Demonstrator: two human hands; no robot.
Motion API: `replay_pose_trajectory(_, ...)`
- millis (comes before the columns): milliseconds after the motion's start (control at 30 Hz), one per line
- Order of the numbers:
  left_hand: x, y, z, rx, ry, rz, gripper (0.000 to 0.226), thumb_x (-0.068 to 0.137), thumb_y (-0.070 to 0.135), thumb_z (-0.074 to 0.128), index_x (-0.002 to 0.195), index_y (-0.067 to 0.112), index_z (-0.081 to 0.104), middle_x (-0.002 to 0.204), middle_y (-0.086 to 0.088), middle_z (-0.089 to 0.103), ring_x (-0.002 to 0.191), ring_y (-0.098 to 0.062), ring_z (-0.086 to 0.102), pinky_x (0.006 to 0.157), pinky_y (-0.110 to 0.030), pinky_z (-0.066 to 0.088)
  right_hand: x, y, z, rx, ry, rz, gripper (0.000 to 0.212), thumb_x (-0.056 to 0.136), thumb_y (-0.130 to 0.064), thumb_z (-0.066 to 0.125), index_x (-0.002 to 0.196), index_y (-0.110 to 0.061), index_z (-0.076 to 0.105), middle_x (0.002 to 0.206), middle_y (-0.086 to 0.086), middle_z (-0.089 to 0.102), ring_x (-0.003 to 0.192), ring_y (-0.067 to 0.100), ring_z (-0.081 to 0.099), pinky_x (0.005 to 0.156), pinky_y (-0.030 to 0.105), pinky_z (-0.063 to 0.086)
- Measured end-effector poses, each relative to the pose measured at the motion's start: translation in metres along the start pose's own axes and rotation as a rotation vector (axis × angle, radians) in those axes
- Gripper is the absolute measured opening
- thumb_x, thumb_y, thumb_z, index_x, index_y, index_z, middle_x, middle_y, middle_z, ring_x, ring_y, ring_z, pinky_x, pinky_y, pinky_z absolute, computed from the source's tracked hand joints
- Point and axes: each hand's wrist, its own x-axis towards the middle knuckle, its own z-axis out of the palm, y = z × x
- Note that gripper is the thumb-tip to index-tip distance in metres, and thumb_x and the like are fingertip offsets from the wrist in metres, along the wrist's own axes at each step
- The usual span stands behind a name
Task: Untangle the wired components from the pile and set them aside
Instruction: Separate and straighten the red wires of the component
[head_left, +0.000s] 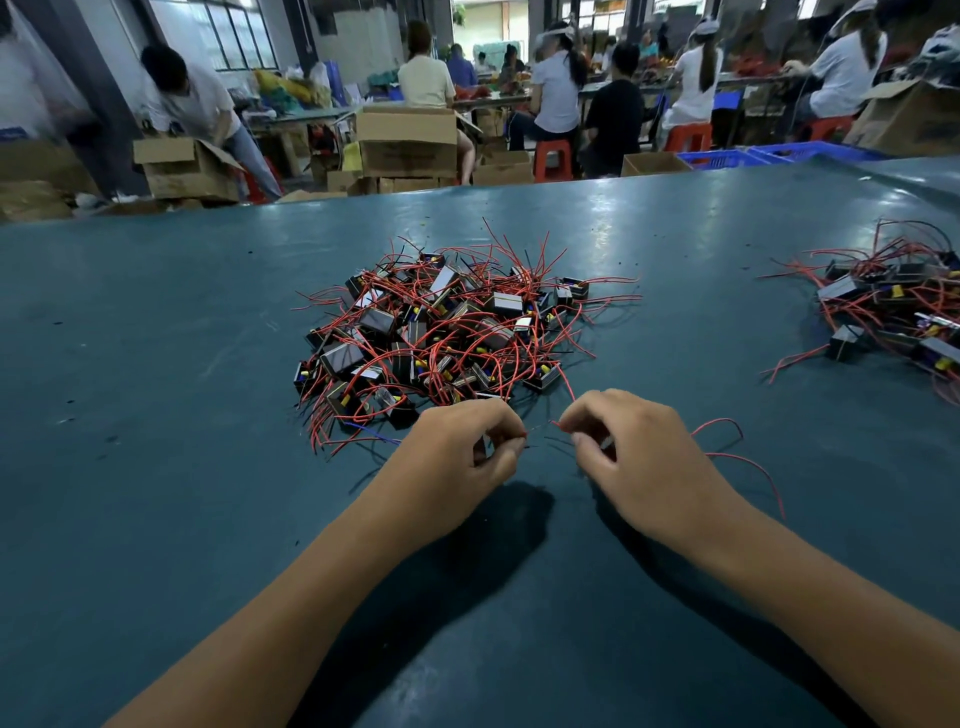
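A tangled pile (441, 327) of small black box components with red wires lies in the middle of the teal table (156, 467). Just in front of it my left hand (457, 457) has its fingers curled round a small component and pinches a wire end. My right hand (634, 457) grips another component, mostly hidden in the palm, and pinches a red wire (748, 460) that loops out to the right of the hand. The two wire ends nearly meet between my hands.
A second heap of the same wired components (898, 317) lies at the table's right edge. Beyond the far edge stand cardboard boxes (405, 140), red stools (553, 158) and blue crates (717, 158), with several people at other benches.
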Motion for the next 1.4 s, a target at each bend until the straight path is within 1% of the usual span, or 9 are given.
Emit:
replay_pose_trajectory(100, -0.001, 0.000, 0.002, -0.055, 0.038, -0.036, 0.004, 0.094, 0.011, 0.067, 0.090, 0.012, 0.068, 0.068, 0.015, 0.057, 0.057, -0.005, 0.050, 0.057, -0.009, 0.036, -0.003, -0.001, 0.001, 0.132, -0.001, 0.082, 0.009, 0.093, -0.012, 0.062, 0.091, -0.020, 0.065, 0.071, -0.009, 0.065, 0.066, 0.005, 0.058, 0.061, 0.019, 0.045)
replay_pose_trajectory(233, -0.001, -0.001, 0.004, -0.099, 0.068, -0.045, 0.009, 0.095, 0.016, 0.065, 0.087, 0.013, 0.067, 0.068, 0.006, 0.063, 0.056, -0.010, 0.053, 0.055, -0.017, 0.041, -0.004, -0.005, 0.005, 0.256, 0.017, 0.092, 0.010, 0.092, -0.014, 0.065, 0.086, -0.021, 0.065, 0.065, -0.010, 0.062, 0.060, 0.001, 0.054, 0.059, 0.011, 0.040)
replay_pose_trajectory(300, -0.001, -0.002, 0.005, -0.113, 0.087, -0.051, 0.010, 0.095, 0.018, 0.066, 0.086, 0.014, 0.068, 0.069, 0.005, 0.065, 0.057, -0.011, 0.055, 0.056, -0.020, 0.044, -0.004, -0.008, 0.007, 0.302, 0.046, 0.076, 0.011, 0.091, -0.013, 0.066, 0.084, -0.021, 0.066, 0.064, -0.012, 0.063, 0.059, 0.002, 0.054, 0.058, 0.011, 0.040)
replay_pose_trajectory(367, -0.002, -0.003, 0.006, -0.124, 0.096, -0.056, 0.009, 0.094, 0.018, 0.067, 0.086, 0.015, 0.068, 0.069, 0.006, 0.066, 0.057, -0.010, 0.056, 0.055, -0.019, 0.045, -0.004, -0.010, 0.010, 0.329, 0.066, 0.060, 0.013, 0.090, -0.013, 0.067, 0.082, -0.023, 0.066, 0.064, -0.014, 0.062, 0.057, 0.002, 0.053, 0.056, 0.011, 0.039)
replay_pose_trajectory(633, -0.002, -0.004, 0.011, -0.252, 0.091, -0.112, 0.011, 0.095, 0.021, 0.068, 0.085, 0.018, 0.070, 0.069, 0.006, 0.070, 0.050, -0.005, 0.058, 0.050, -0.025, 0.050, -0.004, -0.008, 0.015, 0.437, 0.067, 0.065, 0.012, 0.091, -0.015, 0.068, 0.082, -0.022, 0.070, 0.063, -0.002, 0.062, 0.055, 0.004, 0.048, 0.053, 0.018, 0.038)
replay_pose_trajectory(800, -0.003, -0.006, 0.013, -0.364, 0.047, -0.187, 0.008, 0.095, 0.019, 0.067, 0.088, 0.018, 0.071, 0.073, 0.004, 0.072, 0.051, -0.013, 0.063, 0.049, -0.025, 0.053, -0.004, -0.008, 0.018, 0.466, 0.059, 0.074, 0.013, 0.091, -0.014, 0.068, 0.082, -0.022, 0.072, 0.058, -0.015, 0.058, 0.053, 0.001, 0.047, 0.053, 0.010, 0.034)
replay_pose_trajectory(933, -0.002, -0.006, 0.013, -0.381, 0.041, -0.195, 0.010, 0.095, 0.018, 0.067, 0.086, 0.019, 0.071, 0.072, 0.005, 0.071, 0.051, -0.011, 0.062, 0.049, -0.027, 0.054, -0.003, -0.007, 0.017, 0.498, 0.067, 0.079, 0.012, 0.090, -0.015, 0.070, 0.081, -0.022, 0.072, 0.058, -0.017, 0.059, 0.053, 0.000, 0.049, 0.054, 0.009, 0.034)
replay_pose_trajectory(1200, -0.002, -0.004, 0.015, -0.414, 0.023, -0.200, 0.010, 0.095, 0.019, 0.067, 0.085, 0.018, 0.070, 0.065, 0.010, 0.068, 0.050, -0.010, 0.059, 0.049, -0.027, 0.051, -0.002, -0.005, 0.019, 0.593, 0.077, 0.108, 0.009, 0.088, -0.016, 0.074, 0.079, -0.020, 0.074, 0.065, -0.008, 0.067, 0.059, 0.003, 0.054, 0.059, 0.016, 0.042)
replay_pose_trajectory(1400, -0.002, 0.000, 0.015, -0.443, 0.025, -0.218, 0.008, 0.095, 0.017, 0.068, 0.088, 0.013, 0.071, 0.071, 0.002, 0.072, 0.051, -0.014, 0.061, 0.049, -0.028, 0.054, -0.001, -0.006, 0.020, 0.628, 0.091, 0.115, 0.013, 0.088, -0.014, 0.074, 0.077, -0.021, 0.073, 0.069, 0.000, 0.069, 0.063, 0.007, 0.058, 0.059, 0.023, 0.046)
